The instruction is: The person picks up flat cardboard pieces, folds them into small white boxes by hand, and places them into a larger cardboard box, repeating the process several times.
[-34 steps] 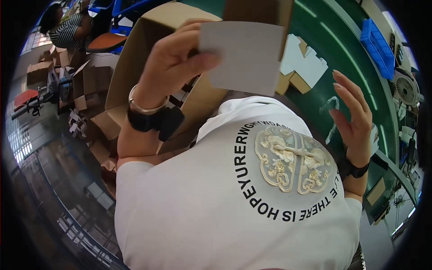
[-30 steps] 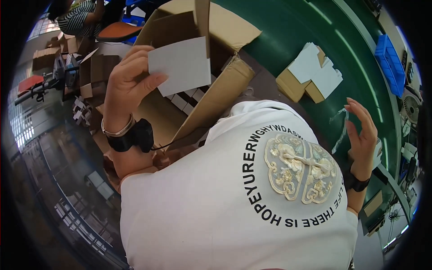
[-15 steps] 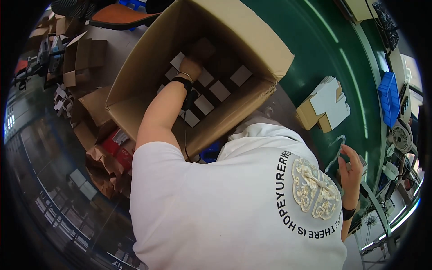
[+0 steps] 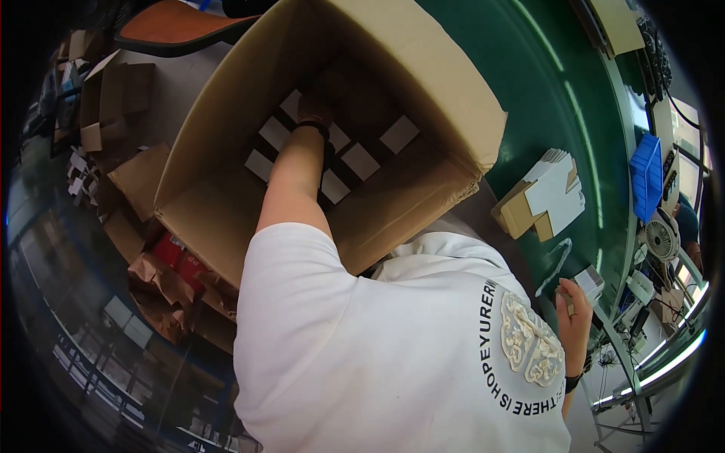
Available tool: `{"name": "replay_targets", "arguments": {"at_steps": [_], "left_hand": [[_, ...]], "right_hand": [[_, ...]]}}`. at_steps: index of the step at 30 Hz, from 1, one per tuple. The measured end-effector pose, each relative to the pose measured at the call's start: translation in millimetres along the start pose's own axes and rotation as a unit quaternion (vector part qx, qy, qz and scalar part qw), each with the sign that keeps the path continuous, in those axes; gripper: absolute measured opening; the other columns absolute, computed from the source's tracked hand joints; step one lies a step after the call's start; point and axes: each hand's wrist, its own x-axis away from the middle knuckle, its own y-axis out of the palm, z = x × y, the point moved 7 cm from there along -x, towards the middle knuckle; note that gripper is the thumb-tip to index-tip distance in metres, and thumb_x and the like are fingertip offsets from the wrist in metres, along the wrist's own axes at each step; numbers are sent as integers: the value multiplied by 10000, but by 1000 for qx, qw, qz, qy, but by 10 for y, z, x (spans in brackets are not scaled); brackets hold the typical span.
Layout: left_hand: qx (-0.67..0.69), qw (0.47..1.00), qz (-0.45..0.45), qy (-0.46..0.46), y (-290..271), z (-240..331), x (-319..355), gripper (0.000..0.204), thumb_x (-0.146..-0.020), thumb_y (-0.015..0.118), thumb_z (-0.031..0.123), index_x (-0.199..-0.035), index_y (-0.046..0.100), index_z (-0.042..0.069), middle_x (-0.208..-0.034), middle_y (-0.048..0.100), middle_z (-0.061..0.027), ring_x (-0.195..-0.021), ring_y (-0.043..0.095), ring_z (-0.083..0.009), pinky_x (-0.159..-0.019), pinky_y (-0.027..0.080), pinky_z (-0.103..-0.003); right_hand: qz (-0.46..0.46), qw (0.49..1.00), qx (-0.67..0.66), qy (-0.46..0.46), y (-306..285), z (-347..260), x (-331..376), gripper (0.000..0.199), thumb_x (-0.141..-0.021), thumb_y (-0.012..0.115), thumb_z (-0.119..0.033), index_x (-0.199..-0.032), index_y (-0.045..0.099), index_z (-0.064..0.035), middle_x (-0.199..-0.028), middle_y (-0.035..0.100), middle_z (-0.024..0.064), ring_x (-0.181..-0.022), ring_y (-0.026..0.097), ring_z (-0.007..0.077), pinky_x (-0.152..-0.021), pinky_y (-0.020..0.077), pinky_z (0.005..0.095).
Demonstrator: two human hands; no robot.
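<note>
Left hand [image 4: 313, 112] reaches deep into the cardboard box [image 4: 423, 68], grip hidden; right hand [image 4: 574, 317], fingers loosely spread, rests at the green conveyor [image 4: 544, 83] edge.

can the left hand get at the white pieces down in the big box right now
Probably yes: the left hand is already deep inside the open box, right among the white pieces, with nothing covering them.

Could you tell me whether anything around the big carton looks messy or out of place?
Yes. Left of the large cardboard box, torn cardboard scraps and flattened boxes lie in a loose heap on the floor. Inside the box, where the left hand reaches, the small white boxes sit in uneven rows.
</note>
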Motion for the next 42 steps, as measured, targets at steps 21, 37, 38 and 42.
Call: {"name": "replay_targets", "arguments": {"at_steps": [21,37,38,42], "left_hand": [[595,764,-193,159,-1512,245,1343,212,-848,546,184,-837,631,-10,-774,613,-87,-739,591,-174,-699,455,-296],[17,907,234,350,-2406,4202,1646,824,-762,643,493,-1362,351,9,-1267,464,-264,-1224,417,-374,-907,383,-521],[-14,910,279,305,-2385,4180,1645,857,-753,639,517,-1376,329,15,-1306,424,-280,-1263,373,-395,-905,366,-566],[17,920,266,287,-2391,4037,1523,874,-749,632,526,-1400,293,51,-1386,301,-297,-1329,240,-434,-878,307,-671]], "right_hand": [[191,861,-370,291,1033,2298,-510,396,-842,672,-308,-1074,545,-13,-878,606,29,-735,567,82,-622,443,207],[163,884,-415,138,1518,1847,-1633,310,-843,638,-310,-900,581,-11,-751,626,88,-636,596,190,-578,490,313],[153,858,-476,118,1520,1704,-1599,286,-860,621,-286,-897,581,-5,-746,622,79,-604,585,166,-553,488,293],[121,854,-497,94,1456,1474,-1447,206,-891,597,-221,-919,570,-19,-737,591,36,-584,542,98,-525,453,230]]}}
